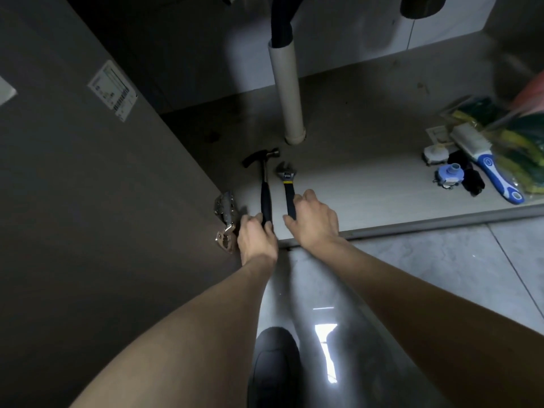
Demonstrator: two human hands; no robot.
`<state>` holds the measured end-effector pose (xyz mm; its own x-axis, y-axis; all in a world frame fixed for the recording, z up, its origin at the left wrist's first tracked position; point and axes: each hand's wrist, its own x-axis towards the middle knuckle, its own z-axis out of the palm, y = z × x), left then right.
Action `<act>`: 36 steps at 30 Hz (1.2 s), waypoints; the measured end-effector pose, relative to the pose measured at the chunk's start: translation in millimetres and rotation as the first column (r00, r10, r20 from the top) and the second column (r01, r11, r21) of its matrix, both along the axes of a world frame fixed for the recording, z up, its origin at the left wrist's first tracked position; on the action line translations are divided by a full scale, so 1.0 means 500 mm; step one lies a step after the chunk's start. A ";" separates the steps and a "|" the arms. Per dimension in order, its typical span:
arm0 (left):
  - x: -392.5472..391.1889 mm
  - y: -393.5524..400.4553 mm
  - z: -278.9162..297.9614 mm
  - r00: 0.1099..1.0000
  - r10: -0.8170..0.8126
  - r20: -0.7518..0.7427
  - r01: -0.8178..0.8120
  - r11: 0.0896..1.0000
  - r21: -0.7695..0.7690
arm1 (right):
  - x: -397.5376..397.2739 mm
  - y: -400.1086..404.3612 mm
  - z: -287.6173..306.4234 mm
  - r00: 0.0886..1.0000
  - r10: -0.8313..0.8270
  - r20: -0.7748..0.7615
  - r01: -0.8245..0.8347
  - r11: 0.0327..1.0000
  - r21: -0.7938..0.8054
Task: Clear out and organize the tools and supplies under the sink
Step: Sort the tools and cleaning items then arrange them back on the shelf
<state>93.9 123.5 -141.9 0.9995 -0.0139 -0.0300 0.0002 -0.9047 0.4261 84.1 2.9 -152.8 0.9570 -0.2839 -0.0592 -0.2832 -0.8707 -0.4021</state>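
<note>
Your left hand point(256, 234) curls round the near end of one hammer point(264, 178); your right hand point(314, 218) pinches the handle of one adjustable wrench point(287, 184). Both tools lie side by side on the cabinet floor point(353, 178), near one white drain pipe point(288, 92). Far right lie one blue-handled brush point(488, 163) and one blue fitting point(449, 173).
</note>
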 end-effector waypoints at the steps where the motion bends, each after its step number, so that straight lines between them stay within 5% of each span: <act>1: 0.002 0.003 -0.001 1.000 -0.011 0.003 0.011 1.000 -0.002 | 0.002 0.002 -0.002 1.000 -0.005 0.000 0.005 1.000 0.002; 7: -0.001 0.000 -0.004 1.000 0.011 0.008 -0.011 1.000 -0.024 | -0.006 0.000 0.001 1.000 0.004 -0.006 -0.003 0.998 0.061; 14: -0.094 -0.052 0.020 0.968 0.244 -0.061 -0.251 0.945 -0.207 | -0.188 -0.070 0.010 0.999 -0.029 0.045 0.016 0.964 0.264; 21: -0.401 -0.082 -0.005 0.961 0.078 -0.267 -0.158 0.943 -0.291 | -0.506 -0.163 0.010 0.939 0.035 -0.343 0.050 0.971 0.235; 26: -0.643 -0.048 -0.044 0.884 -0.076 -0.462 -0.040 0.971 -0.237 | -0.721 -0.148 -0.010 0.849 0.056 -0.525 0.080 0.969 0.233; 36: -0.901 0.012 -0.098 0.705 0.094 -0.703 -0.111 0.994 0.021 | -0.974 -0.034 -0.058 0.764 0.049 -0.643 0.082 0.982 0.172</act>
<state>-356.5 129.6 -190.9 0.6853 0.0782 -0.7240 0.3991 -0.8719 0.2837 -403.1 -13.9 -181.8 0.6704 -0.2209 -0.7084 -0.5448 -0.7947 -0.2678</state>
